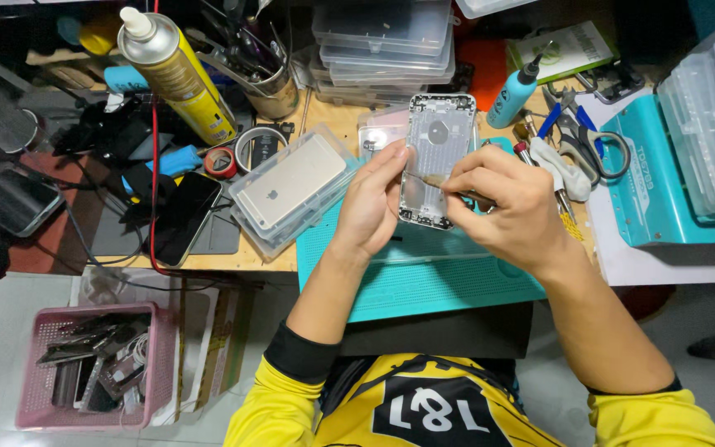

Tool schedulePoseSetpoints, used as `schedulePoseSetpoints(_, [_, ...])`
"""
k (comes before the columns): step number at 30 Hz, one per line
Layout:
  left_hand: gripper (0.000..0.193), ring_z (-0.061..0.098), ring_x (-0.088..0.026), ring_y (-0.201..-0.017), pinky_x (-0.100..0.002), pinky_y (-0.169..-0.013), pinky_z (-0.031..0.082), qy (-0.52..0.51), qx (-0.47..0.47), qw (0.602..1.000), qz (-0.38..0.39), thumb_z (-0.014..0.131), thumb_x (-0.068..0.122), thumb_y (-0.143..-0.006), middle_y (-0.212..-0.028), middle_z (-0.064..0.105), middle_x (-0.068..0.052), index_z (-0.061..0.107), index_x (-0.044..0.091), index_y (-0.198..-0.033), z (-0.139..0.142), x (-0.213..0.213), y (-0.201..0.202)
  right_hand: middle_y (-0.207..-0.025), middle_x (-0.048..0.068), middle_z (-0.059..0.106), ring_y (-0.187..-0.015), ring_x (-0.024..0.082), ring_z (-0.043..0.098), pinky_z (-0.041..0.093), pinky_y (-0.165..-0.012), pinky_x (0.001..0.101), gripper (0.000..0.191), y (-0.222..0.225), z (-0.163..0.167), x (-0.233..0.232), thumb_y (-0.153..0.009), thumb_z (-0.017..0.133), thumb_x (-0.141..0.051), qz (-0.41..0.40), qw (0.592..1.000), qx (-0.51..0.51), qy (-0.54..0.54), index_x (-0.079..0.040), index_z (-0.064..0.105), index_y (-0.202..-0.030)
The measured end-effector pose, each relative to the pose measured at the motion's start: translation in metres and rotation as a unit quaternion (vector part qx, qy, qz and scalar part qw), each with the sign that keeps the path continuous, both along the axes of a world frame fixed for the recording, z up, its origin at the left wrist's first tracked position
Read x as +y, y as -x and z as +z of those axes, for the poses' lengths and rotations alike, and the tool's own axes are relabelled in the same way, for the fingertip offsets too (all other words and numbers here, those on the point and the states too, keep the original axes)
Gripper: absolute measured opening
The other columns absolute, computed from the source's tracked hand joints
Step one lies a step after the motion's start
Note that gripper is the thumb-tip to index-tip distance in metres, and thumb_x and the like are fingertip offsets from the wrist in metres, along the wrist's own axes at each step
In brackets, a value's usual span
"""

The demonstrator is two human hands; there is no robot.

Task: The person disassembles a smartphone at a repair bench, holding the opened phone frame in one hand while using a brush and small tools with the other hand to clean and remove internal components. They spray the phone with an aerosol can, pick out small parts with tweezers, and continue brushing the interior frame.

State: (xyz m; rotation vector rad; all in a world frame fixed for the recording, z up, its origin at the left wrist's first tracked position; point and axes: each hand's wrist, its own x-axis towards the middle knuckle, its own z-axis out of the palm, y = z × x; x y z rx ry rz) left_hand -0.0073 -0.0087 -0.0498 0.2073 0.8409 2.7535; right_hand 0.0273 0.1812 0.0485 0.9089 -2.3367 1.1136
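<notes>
Left hand [371, 201] is clamping the edge of the bare silver phone housing [438, 157] over the teal mat [424, 277] while right hand [498, 207] is pinching a thin tool [434, 179] into it, risking a slip that scratches the shell.

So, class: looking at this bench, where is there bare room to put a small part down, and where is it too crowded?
Free: the teal mat below the hands, and the white sheet under the teal box. Crowded: left of the clear tray, with phones, cables and a spray can; the back edge too, with stacked cases and scissors.
</notes>
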Motion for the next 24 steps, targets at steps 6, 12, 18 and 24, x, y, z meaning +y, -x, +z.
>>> schedulePoseSetpoints(6, [0.036,0.063,-0.018,-0.117,-0.032,-0.104,0.051,0.012,-0.017,1.000,-0.006,0.048,0.011,-0.110,-0.130,0.065,-0.013,0.053,-0.007,-0.141,0.0051,0.0001,-0.0020,-0.096,0.007,0.070,-0.081,0.018,0.070,0.055,-0.069,0.0284,0.012,-0.0001,-0.0010,0.0018,-0.083,0.077,0.001,0.011,1.000,0.025,-0.001,-0.001,0.072,-0.094])
schedulePoseSetpoints(12, [0.036,0.063,-0.017,-0.118,-0.032,-0.105,0.051,0.017,-0.023,1.000,-0.001,0.049,0.011,-0.111,-0.130,0.065,-0.013,0.053,-0.007,-0.142,0.0041,0.0002,-0.0009,-0.096,0.007,0.071,-0.076,0.014,0.069,0.054,-0.066,0.0257,0.012,-0.0012,-0.0013,0.0017,-0.083,0.077,0.000,0.003,1.000,-0.005,0.013,-0.001,0.073,-0.094])
schedulePoseSetpoints(18, [0.037,0.064,-0.018,-0.117,-0.033,-0.104,0.052,0.017,-0.026,1.000,-0.001,0.049,0.010,-0.109,-0.130,0.065,-0.013,0.053,-0.007,-0.141,0.0025,0.0003,0.0003,-0.097,0.006,0.071,-0.072,0.011,0.066,0.052,-0.064,0.0245,0.012,-0.0009,-0.0021,0.0020,-0.083,0.077,0.000,-0.007,1.000,-0.014,0.015,-0.001,0.073,-0.094])
schedulePoseSetpoints(24, [0.036,0.063,-0.018,-0.118,-0.032,-0.104,0.051,0.018,-0.015,1.000,-0.006,0.049,0.012,-0.110,-0.130,0.065,-0.013,0.054,-0.007,-0.141,0.0011,-0.0007,-0.0001,-0.096,0.006,0.071,-0.070,0.011,0.065,0.050,-0.062,0.0245,0.012,-0.0011,-0.0048,0.0010,-0.083,0.078,0.000,-0.011,1.000,-0.020,0.018,0.000,0.073,-0.093])
